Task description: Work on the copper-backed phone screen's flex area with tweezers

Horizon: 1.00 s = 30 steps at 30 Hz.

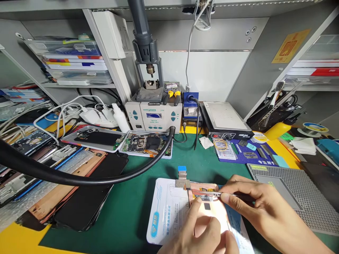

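A copper-coloured phone screen back [217, 208] lies on a white-and-blue printed board [169, 208], with a flex cable ending in a blue tab [182, 168] sticking out past the board's far edge. My left hand [202, 229] is curled over the panel, a fingertip pressing beside a dark strip near its top; its other fingers grip around the near part. Between the thumb and fingers of my right hand [256, 203] is a pair of metal tweezers [212, 193]. Their tips point left, over the strip and the small orange flex parts.
Behind the board, a black hose [143, 169] arcs across the green mat [127, 218]. An opened phone [148, 144] lies before the grey soldering station [159, 116]. Phone parts [90, 197] are stacked left; a perforated metal plate [315, 197] lies right, near a heating plate [225, 116].
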Each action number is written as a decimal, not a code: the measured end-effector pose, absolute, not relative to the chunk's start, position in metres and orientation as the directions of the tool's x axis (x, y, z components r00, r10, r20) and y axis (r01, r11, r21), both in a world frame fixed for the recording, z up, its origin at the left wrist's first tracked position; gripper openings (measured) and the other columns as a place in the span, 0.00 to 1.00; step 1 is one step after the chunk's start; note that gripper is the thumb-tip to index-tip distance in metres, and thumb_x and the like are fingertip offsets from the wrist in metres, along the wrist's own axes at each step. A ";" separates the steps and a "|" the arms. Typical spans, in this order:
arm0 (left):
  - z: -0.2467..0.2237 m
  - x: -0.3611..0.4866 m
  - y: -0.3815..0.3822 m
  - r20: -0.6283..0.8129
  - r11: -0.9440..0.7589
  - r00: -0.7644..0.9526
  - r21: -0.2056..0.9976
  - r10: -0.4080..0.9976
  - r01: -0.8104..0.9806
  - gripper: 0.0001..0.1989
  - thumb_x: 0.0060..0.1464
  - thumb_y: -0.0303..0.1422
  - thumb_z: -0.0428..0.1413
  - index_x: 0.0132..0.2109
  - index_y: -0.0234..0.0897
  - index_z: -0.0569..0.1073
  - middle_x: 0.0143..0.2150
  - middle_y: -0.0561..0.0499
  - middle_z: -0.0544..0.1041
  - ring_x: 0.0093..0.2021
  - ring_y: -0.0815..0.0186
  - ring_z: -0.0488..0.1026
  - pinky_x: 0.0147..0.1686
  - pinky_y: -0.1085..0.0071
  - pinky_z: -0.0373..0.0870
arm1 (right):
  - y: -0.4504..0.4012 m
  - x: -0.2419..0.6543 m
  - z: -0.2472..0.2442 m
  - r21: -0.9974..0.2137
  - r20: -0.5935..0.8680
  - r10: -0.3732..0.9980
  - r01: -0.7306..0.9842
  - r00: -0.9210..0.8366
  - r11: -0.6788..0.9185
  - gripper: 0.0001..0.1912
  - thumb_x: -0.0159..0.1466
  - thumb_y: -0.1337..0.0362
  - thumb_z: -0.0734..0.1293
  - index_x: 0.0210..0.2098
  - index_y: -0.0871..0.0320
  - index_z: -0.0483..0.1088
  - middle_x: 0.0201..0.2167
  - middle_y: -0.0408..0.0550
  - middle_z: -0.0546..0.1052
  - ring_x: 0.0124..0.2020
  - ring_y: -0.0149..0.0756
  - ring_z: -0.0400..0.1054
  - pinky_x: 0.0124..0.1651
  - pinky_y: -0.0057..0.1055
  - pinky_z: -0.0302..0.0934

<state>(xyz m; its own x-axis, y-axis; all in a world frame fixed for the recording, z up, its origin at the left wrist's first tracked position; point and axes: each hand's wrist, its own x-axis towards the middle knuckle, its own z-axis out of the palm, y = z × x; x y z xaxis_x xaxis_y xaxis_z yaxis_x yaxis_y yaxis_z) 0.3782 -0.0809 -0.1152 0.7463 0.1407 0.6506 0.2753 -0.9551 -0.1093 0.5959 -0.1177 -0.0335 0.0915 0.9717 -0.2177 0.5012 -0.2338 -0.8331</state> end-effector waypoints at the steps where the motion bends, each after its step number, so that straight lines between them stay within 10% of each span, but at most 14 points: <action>1: -0.113 0.378 -0.081 0.644 -0.956 0.752 -0.108 0.141 0.272 0.12 0.63 0.29 0.54 0.45 0.44 0.82 0.43 0.54 0.80 0.33 0.70 0.78 0.52 0.61 0.85 | -0.118 0.596 -0.032 -0.830 -0.224 0.971 0.505 0.087 -0.236 0.26 0.72 0.40 0.64 0.36 0.53 0.82 0.38 0.51 0.82 0.39 0.48 0.78 0.42 0.40 0.67; 30: -0.112 0.386 -0.081 0.705 -0.965 0.685 -0.004 0.183 0.262 0.07 0.60 0.28 0.57 0.37 0.43 0.79 0.32 0.56 0.79 0.35 0.65 0.83 0.53 0.58 0.85 | -0.123 0.605 -0.038 -0.798 -0.133 0.991 0.595 -0.029 -0.090 0.15 0.76 0.52 0.64 0.45 0.49 0.82 0.41 0.47 0.80 0.42 0.41 0.77 0.44 0.35 0.70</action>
<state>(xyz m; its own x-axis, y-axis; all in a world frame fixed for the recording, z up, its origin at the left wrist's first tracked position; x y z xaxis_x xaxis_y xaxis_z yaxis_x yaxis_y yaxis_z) 0.3864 -0.0808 -0.1120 0.6847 0.1832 0.7054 0.2622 -0.9650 -0.0039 0.6049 -0.1231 -0.0378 -0.0290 0.9907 -0.1332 0.5954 -0.0899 -0.7984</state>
